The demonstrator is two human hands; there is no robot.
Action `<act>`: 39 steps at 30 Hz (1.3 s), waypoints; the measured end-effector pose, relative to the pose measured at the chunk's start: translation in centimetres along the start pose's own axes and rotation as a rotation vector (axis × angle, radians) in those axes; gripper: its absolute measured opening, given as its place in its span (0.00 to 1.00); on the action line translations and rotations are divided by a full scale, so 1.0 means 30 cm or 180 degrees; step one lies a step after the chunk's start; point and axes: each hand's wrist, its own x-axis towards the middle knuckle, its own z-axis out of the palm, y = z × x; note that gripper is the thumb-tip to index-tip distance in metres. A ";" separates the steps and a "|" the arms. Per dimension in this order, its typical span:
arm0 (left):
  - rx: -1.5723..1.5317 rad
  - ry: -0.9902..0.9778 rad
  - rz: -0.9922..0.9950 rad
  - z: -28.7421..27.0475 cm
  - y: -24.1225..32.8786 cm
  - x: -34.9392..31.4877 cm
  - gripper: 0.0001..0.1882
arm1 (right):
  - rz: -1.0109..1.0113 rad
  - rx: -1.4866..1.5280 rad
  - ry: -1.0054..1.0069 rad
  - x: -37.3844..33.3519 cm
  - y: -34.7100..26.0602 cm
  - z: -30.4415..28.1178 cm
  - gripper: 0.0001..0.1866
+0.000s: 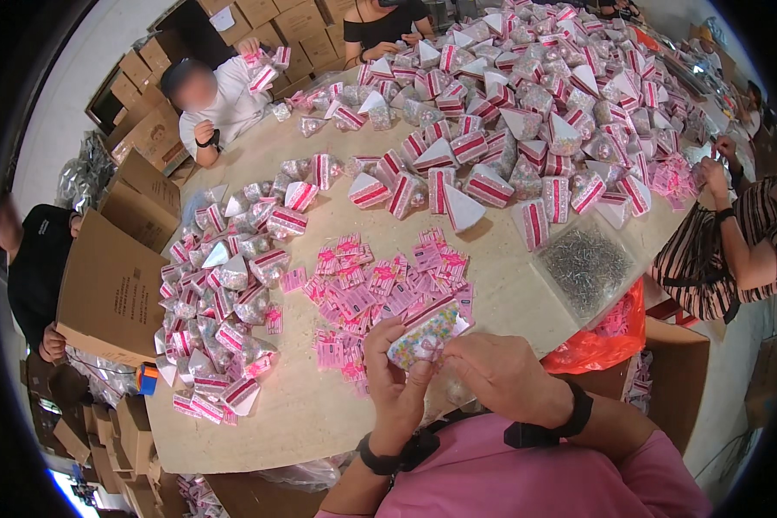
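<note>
Near the table's front edge, a wedge-shaped packet (425, 335) with multicoloured beads in clear film and a dark pink band sits in my left hand (388, 371). My left fingers and thumb grip it from its left side and below. My right hand (502, 373) is closed in a pinch against the packet's right lower side; its fingertips hide whatever small thing they may hold. Just beyond my hands lies a loose spread of small pink printed cards (367, 289).
A pile of wedge packets (233, 285) covers the table's left side. A far larger heap (535, 104) fills the back and right. A clear tray of small metal pins (585, 263) stands right, beside a red plastic bag (604, 341). Cardboard boxes (112, 285) and several co-workers surround the table (311, 432).
</note>
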 end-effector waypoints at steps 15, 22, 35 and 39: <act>0.0625 -0.0049 0.0367 0.021 0.028 0.005 0.26 | -0.0008 -0.0268 -0.0027 -0.002 0.008 -0.007 0.07; 0.1291 -0.0017 0.0630 0.015 0.030 0.004 0.26 | -0.0100 -0.0603 -0.0154 -0.013 0.028 0.013 0.08; 0.1899 0.0138 0.1091 0.019 0.037 -0.001 0.25 | 0.0009 -0.0797 -0.0065 -0.022 0.034 0.034 0.09; 0.1623 0.0267 0.0989 0.017 0.023 -0.010 0.23 | 0.0085 -0.0744 -0.0058 -0.022 0.027 0.035 0.08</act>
